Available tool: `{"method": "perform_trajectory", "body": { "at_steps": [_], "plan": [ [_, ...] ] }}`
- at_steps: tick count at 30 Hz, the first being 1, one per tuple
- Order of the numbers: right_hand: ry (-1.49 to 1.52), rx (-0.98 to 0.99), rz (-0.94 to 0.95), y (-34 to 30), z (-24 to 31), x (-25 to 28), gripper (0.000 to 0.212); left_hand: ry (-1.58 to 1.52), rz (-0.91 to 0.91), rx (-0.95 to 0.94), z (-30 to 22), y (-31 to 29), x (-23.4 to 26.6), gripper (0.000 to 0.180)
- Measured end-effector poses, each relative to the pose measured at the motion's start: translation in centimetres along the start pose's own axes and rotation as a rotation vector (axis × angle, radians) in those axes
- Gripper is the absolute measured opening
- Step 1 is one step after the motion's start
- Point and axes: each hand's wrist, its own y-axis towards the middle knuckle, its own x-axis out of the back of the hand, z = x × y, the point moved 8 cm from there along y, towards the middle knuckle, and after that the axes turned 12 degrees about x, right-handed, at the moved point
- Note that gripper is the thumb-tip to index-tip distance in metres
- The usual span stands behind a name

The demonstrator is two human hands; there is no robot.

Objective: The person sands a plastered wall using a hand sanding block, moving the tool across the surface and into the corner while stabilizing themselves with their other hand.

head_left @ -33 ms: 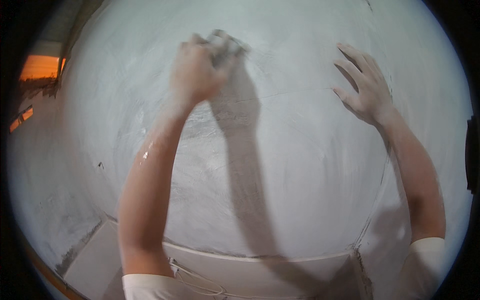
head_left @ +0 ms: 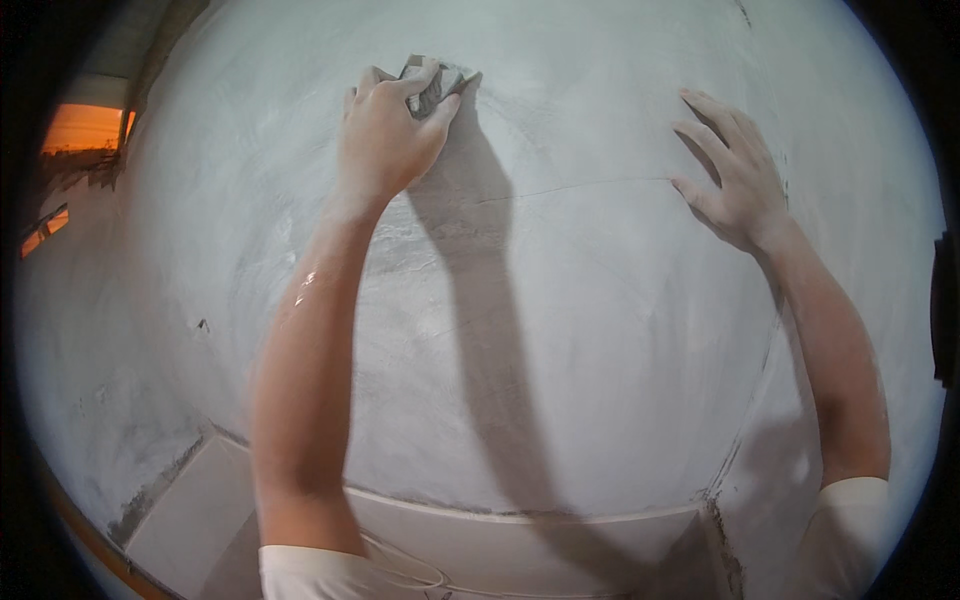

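Note:
A pale grey plastered wall [head_left: 600, 330] fills most of the view, dusty and streaked with sanding marks. High on it, left of the middle, my left hand [head_left: 385, 140] is closed around a folded piece of sandpaper [head_left: 432, 92], which lies against the plaster. Its far corner sticks out past my fingers; the underside is hidden. White dust coats this hand. Off to the right, my right hand [head_left: 735, 175] holds nothing, its fingers stretched apart and resting on or very near the wall beside the corner line; exact contact cannot be made out.
A thin crack runs between my hands. Pale tiles [head_left: 480, 545] line the wall's lower part, with a light cable [head_left: 430, 578] by my left elbow. At the far left, an opening [head_left: 80, 130] shows orange sky. My left arm's shadow falls down the plaster.
My left hand has shifted slightly left with the sandpaper, and both look sharper than in the blurred earlier frame. The right hand stays almost in place.

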Motion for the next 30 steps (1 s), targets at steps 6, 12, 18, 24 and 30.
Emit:
{"method": "perform_trajectory", "body": {
  "at_steps": [6, 12, 18, 24, 30],
  "plan": [
    [-0.02, -0.015, 0.036, -0.6, -0.4, 0.6, 0.052, -0.027, -0.038, -0.21, -4.3, -5.3, -1.4, 0.049],
    [-0.014, -0.002, 0.024, -0.1, 0.0, 0.0, 0.05, -0.016, 0.091, 0.084, -0.1, -2.2, -0.6, 0.049],
    [-0.009, 0.009, 0.013, -0.9, -0.4, -0.2, 0.053, -0.034, 0.011, -0.413, -9.5, -8.7, -4.2, 0.054],
    [-0.049, -0.014, 0.019, -0.7, -0.4, -0.6, 0.056, 0.051, -0.07, 0.154, -2.0, -3.5, -2.0, 0.055],
    [-0.045, 0.013, 0.036, -1.0, -0.8, 0.0, 0.065, 0.103, -0.189, -0.058, -9.8, -9.1, -4.8, 0.055]
  ]
}}
